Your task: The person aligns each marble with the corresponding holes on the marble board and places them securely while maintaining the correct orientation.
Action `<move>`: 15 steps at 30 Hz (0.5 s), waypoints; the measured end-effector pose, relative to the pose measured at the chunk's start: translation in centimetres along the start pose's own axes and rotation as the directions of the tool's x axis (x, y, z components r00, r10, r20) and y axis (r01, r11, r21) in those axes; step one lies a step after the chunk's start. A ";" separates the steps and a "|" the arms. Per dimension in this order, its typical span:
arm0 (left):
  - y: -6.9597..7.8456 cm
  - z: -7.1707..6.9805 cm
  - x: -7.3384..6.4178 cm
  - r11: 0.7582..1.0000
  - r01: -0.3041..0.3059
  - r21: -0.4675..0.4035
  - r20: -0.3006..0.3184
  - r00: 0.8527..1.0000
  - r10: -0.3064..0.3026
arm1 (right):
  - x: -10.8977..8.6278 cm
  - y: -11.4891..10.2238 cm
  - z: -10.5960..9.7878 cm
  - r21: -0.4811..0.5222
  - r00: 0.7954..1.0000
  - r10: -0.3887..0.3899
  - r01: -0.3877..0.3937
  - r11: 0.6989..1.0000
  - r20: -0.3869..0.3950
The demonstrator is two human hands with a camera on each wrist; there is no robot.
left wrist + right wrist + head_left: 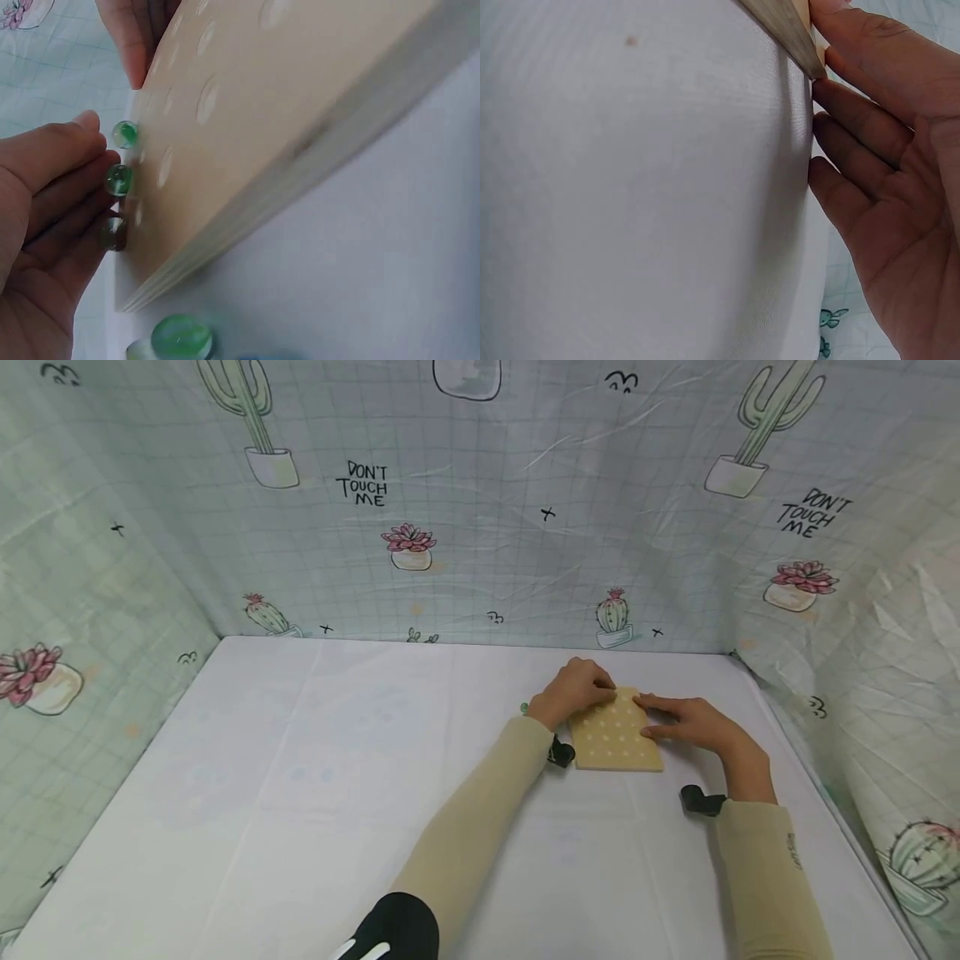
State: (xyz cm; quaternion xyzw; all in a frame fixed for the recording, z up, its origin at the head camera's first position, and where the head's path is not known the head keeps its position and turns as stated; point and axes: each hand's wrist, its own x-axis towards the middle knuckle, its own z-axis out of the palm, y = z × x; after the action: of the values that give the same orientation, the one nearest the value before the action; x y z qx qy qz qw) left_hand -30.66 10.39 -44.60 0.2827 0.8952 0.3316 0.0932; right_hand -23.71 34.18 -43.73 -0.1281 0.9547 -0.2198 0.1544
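A thin square wooden board (615,739) with rows of round hollows lies flat on the white table. At its far left part my left hand (573,689) reaches over the board with loosely bent fingers. The left wrist view shows green glass marbles (118,180) on the board beside that hand's fingertips, not visibly pinched. My right hand (697,725) touches the board's right edge with thumb and forefinger set apart. In the right wrist view its other fingers (855,124) extend beside the board's corner.
More glass marbles, one of them green (182,336), lie on the table left of the board. The white table (337,760) spreads wide to the left. A curtain (480,510) printed with cacti hangs behind and on both sides.
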 end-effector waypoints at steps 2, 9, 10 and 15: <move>-0.1 -0.4 -0.2 1.000 0.010 -0.011 -0.004 1.000 -0.010 | 0.1 0.0 0.0 -0.006 1.000 0.000 0.000 1.000 0.003; -0.5 -2.8 -1.7 0.999 0.029 -0.020 -0.028 0.999 -0.030 | 0.4 0.0 0.1 -0.039 1.000 0.007 -0.006 0.999 0.017; -0.7 -3.2 -2.0 0.999 0.028 -0.017 -0.031 0.999 -0.029 | 0.4 0.0 0.1 -0.039 1.000 0.011 -0.010 0.999 0.018; -1.5 -5.1 -3.6 1.000 0.024 -0.008 -0.043 0.999 -0.024 | 0.4 0.1 0.2 -0.040 1.000 0.020 -0.019 0.999 0.022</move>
State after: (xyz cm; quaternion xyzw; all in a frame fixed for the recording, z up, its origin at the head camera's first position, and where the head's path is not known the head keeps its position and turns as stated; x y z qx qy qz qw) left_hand -30.22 4.65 -41.72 0.2644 0.8991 0.3399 0.0791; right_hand -24.06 34.05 -44.00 -0.1243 0.9583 -0.1977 0.1644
